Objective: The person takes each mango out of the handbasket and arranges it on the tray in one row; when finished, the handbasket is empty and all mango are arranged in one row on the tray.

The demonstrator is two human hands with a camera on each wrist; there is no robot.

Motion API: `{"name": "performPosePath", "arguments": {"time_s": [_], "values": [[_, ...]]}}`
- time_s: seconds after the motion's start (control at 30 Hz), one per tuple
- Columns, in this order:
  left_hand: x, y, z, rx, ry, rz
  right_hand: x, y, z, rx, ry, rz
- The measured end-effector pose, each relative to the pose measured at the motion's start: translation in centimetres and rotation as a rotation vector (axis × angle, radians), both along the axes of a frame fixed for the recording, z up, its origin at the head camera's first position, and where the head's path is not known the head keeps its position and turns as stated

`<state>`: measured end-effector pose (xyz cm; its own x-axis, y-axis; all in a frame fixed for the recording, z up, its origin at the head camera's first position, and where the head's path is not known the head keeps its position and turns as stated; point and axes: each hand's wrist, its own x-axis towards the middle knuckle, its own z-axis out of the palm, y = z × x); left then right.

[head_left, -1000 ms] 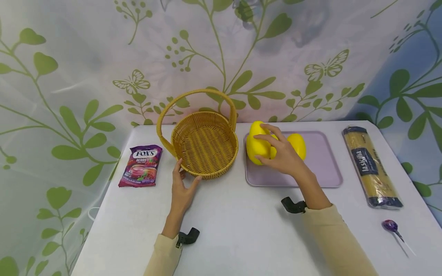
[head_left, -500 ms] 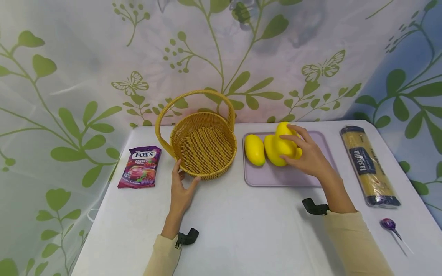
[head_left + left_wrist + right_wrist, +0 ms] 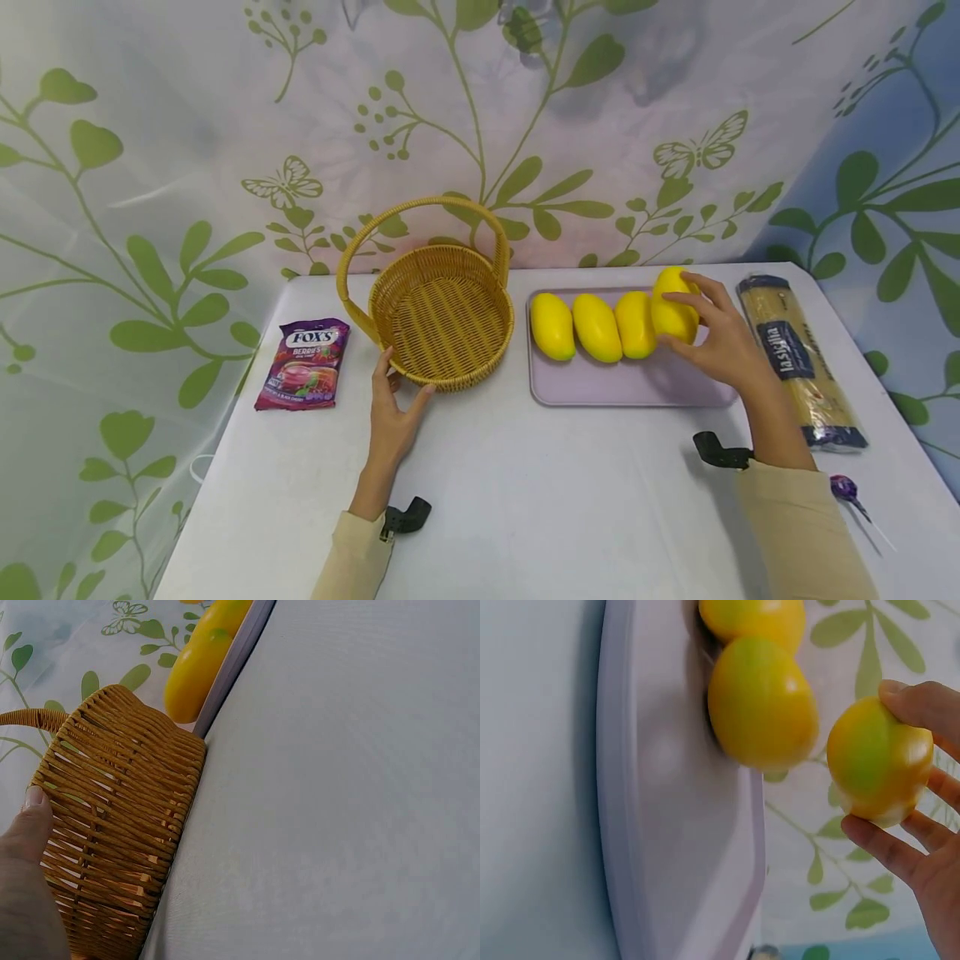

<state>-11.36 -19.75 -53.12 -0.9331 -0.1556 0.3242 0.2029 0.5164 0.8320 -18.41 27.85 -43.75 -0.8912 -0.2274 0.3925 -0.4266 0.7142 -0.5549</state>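
Note:
My right hand (image 3: 718, 342) grips a yellow mango (image 3: 672, 310) between thumb and fingers, over the right part of the lilac tray (image 3: 600, 389). In the right wrist view this mango (image 3: 874, 761) is held apart from another mango (image 3: 761, 705) on the tray. Three mangoes, the middle one (image 3: 597, 327) among them, lie side by side on the tray's left and centre. At the near left side of the round wicker basket (image 3: 450, 382), my left hand (image 3: 395, 421) rests with thumb and fingers spread against its wall. In the left wrist view, the thumb (image 3: 30, 817) touches the rim.
A purple candy bag (image 3: 303, 364) lies left of the basket, whose tall handle (image 3: 425, 202) arches upward. Right of the tray is a spaghetti pack (image 3: 795, 358), partly behind the right hand. A lollipop (image 3: 843, 488) lies near the right sleeve. A patterned curtain stands behind the table.
My right hand has carried the held mango rightward across the tray, past the other mangoes, uncovering them. The left hand and basket have stayed in place.

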Motion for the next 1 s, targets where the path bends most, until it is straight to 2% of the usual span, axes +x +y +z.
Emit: {"name": "performPosePath", "arguments": {"time_s": [0.47,0.73,1.0], "values": [[0.0,0.0,-0.1,0.005,0.001,-0.002,-0.2,2.0,-1.3,0.032,-0.165,-0.064],[0.0,0.0,0.0,0.005,0.003,-0.007,-0.4,2.2,-2.3,0.043,-0.287,-0.034],[0.0,0.0,0.0,0.006,-0.001,-0.008,-0.8,2.1,-2.7,0.059,-0.333,-0.013]]}}
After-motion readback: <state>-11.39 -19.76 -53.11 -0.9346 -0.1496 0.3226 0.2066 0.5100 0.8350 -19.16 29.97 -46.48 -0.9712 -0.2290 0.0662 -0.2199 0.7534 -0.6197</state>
